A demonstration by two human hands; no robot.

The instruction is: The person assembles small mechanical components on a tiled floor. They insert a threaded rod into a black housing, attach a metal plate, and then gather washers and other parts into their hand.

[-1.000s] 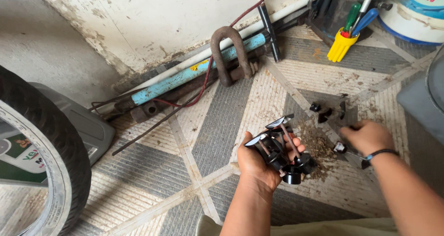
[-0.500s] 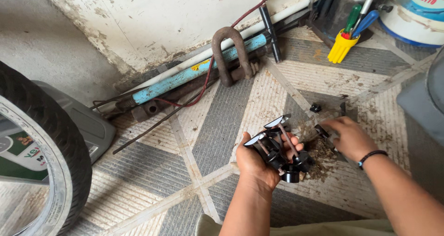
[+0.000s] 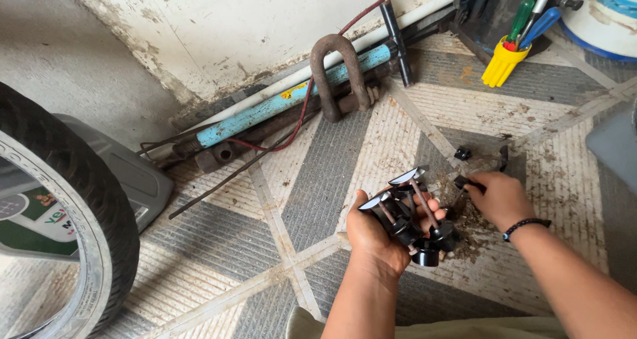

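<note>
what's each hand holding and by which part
The left hand cups a bundle of engine valves, fingers around their stems. The right hand pinches a small dark part by one end at the fingertips.

A round white tub (image 3: 607, 17) with a blue band and a red-lettered label stands on the floor far above and right of the hands. A small yellow sticker (image 3: 290, 93) sits on the light-blue pipe, up and left of the hands. Far left, a green-and-white printed panel (image 3: 36, 213) shows behind the tyre.
</note>
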